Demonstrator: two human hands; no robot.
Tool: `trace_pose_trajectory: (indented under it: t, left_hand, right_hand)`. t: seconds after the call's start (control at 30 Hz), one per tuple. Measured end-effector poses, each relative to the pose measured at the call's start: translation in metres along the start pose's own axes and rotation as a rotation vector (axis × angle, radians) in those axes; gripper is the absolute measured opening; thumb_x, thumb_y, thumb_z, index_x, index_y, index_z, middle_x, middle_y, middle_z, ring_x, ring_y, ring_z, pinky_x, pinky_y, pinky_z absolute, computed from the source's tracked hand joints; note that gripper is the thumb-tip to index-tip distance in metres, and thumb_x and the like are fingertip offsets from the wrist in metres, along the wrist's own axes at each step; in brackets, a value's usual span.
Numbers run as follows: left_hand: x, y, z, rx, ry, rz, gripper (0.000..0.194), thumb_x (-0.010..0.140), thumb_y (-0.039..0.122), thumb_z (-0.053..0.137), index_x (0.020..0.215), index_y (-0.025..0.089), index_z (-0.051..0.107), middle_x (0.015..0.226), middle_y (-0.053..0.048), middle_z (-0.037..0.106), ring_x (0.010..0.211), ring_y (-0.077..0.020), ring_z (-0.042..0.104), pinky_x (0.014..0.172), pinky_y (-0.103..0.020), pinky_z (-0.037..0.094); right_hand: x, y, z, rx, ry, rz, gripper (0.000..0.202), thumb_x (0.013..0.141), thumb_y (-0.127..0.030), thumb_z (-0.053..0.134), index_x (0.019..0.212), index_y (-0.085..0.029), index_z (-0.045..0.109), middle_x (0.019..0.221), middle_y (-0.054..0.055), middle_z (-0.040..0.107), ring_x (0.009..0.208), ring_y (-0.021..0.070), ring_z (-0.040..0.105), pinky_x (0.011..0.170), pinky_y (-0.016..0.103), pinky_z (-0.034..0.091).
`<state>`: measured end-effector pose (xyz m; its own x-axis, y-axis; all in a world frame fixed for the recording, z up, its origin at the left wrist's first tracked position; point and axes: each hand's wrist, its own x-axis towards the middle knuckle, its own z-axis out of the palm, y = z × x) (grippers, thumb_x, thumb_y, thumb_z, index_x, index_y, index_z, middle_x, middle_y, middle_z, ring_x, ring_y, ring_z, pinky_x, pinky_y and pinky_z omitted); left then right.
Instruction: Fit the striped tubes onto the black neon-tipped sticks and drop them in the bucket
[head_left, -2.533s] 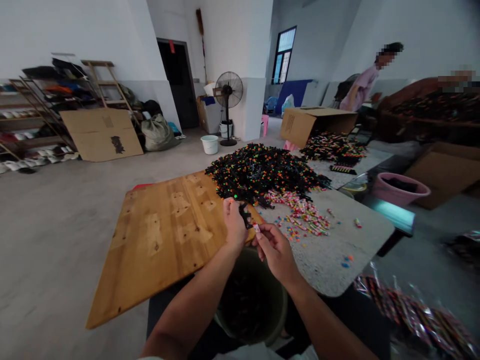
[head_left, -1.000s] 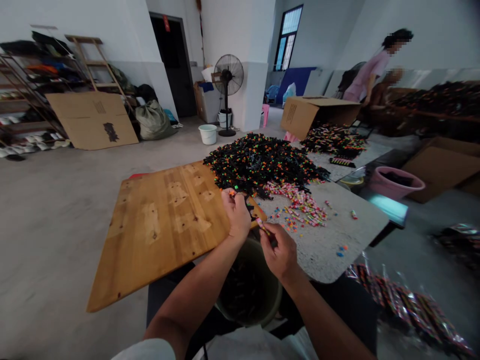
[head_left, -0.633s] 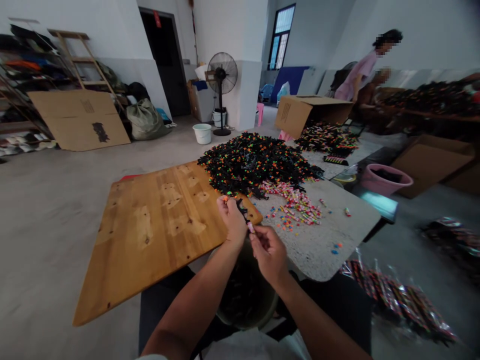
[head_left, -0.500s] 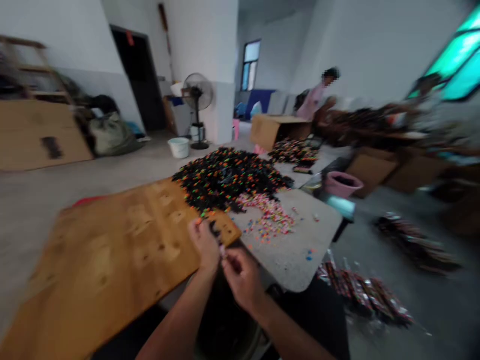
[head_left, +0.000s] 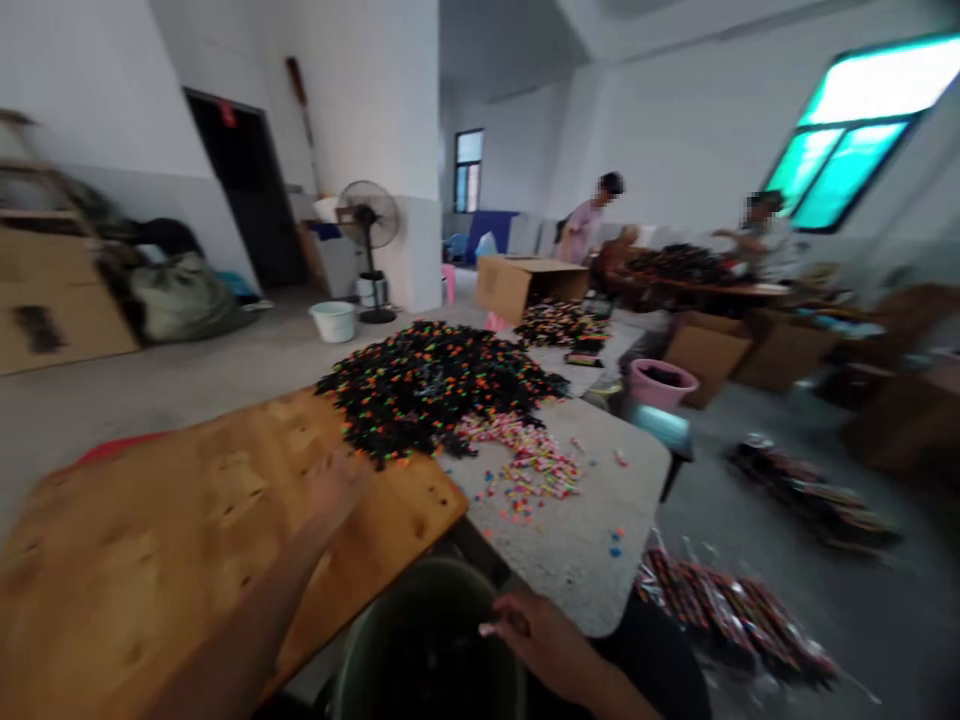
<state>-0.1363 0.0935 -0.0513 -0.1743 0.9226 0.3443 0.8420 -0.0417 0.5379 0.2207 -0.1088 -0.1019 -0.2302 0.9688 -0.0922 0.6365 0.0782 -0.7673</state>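
My left hand is over the wooden board, close to the near edge of a heap of small black pieces with orange and green tips. Motion smears its fingers, so I cannot tell what they hold. My right hand is above the right side of a dark bucket, thumb and fingers pinched together. Something small and pale shows at its fingertips, too blurred to name. Small pink, white and yellow pieces lie scattered on the grey tabletop beside the heap.
Bundles of wrapped strips lie on the floor at right. A pink bucket and cardboard boxes stand behind the table. A cardboard box lies near more pieces. A fan and a white bucket stand farther back. Two people work beyond.
My hands were together by the board's corner; now they are apart. The left moved left over the board, the right down toward the bucket. The view has tilted up and turned right.
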Motion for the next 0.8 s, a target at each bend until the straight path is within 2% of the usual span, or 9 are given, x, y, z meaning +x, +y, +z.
trace_pose_trajectory:
  t: [0.07,0.2,0.3,0.37,0.47,0.57,0.67,0.73,0.8]
  left_hand:
    - [0.02,-0.006,0.01,0.134,-0.094,0.059,0.045,0.091,0.043,0.056,0.128,0.02,0.067,0.131,-0.016,0.068,0.132,-0.0367,0.057,0.112,-0.05,0.045]
    - [0.034,-0.005,0.044,0.223,-0.236,0.056,0.068,0.095,0.052,0.058,0.154,0.019,0.051,0.162,-0.021,0.042,0.151,-0.0444,0.037,0.119,-0.059,0.036]
    - [0.028,0.003,0.065,0.232,-0.275,0.083,0.064,0.096,0.053,0.059,0.153,0.021,0.055,0.163,-0.021,0.039,0.151,-0.0449,0.036,0.12,-0.06,0.034]
    - [0.023,0.007,0.073,0.248,-0.25,0.112,0.056,0.098,0.049,0.057,0.146,0.021,0.061,0.157,-0.021,0.045,0.146,-0.0431,0.042,0.118,-0.057,0.037]
    - [0.016,0.007,0.077,0.253,-0.191,0.124,0.044,0.101,0.045,0.052,0.133,0.02,0.069,0.142,-0.021,0.054,0.132,-0.0393,0.053,0.111,-0.053,0.045]
    - [0.014,-0.001,0.073,0.187,-0.173,0.149,0.034,0.099,0.039,0.055,0.121,0.019,0.073,0.132,-0.018,0.059,0.123,-0.0353,0.057,0.108,-0.05,0.048]
    - [0.012,-0.014,0.064,-0.011,-0.144,0.128,0.035,0.094,0.025,0.059,0.128,0.019,0.067,0.126,-0.015,0.062,0.117,-0.0303,0.061,0.107,-0.047,0.05]
    - [0.01,-0.021,0.056,-0.236,-0.119,0.026,0.045,0.087,0.017,0.064,0.132,0.02,0.063,0.116,-0.011,0.066,0.107,-0.0262,0.064,0.104,-0.045,0.052]
    - [0.006,-0.027,0.049,-0.468,-0.088,-0.151,0.049,0.08,0.012,0.067,0.128,0.019,0.063,0.098,-0.006,0.066,0.093,-0.0226,0.064,0.099,-0.043,0.054]
  right_hand:
    - [0.011,0.013,-0.009,-0.074,0.006,-0.02,0.027,0.096,-0.037,0.057,0.104,-0.023,0.078,0.096,0.006,0.079,0.085,0.0226,0.071,0.079,0.032,0.05]
    - [0.065,0.027,-0.058,-0.152,0.321,-0.008,0.037,0.1,-0.041,0.046,0.101,-0.021,0.077,0.093,0.009,0.078,0.08,0.0233,0.07,0.079,0.034,0.052]
    - [0.114,0.029,-0.101,-0.348,0.377,0.069,0.034,0.099,-0.033,0.045,0.104,-0.019,0.076,0.098,0.009,0.078,0.087,0.0237,0.072,0.081,0.033,0.052]
    - [0.143,0.028,-0.119,-0.536,0.322,0.174,0.036,0.101,-0.026,0.042,0.114,-0.018,0.075,0.107,0.01,0.079,0.097,0.022,0.073,0.086,0.03,0.052]
    - [0.175,0.028,-0.124,-0.693,0.236,0.252,0.037,0.103,-0.022,0.043,0.127,-0.019,0.071,0.122,0.013,0.076,0.11,0.0224,0.072,0.091,0.029,0.05]
    - [0.196,0.03,-0.118,-0.726,0.165,0.272,0.036,0.1,-0.016,0.05,0.128,-0.021,0.072,0.123,0.014,0.075,0.111,0.0233,0.072,0.09,0.028,0.05]
    - [0.206,0.034,-0.114,-0.755,0.1,0.287,0.036,0.098,-0.011,0.05,0.123,-0.019,0.074,0.12,0.016,0.075,0.109,0.0259,0.073,0.088,0.031,0.052]
    - [0.207,0.036,-0.116,-0.771,0.09,0.291,0.036,0.097,-0.01,0.048,0.122,-0.015,0.074,0.12,0.019,0.074,0.108,0.0287,0.074,0.087,0.033,0.053]
    - [0.205,0.037,-0.119,-0.781,0.098,0.283,0.035,0.097,-0.01,0.048,0.121,-0.013,0.074,0.119,0.02,0.073,0.107,0.0299,0.074,0.086,0.034,0.053]
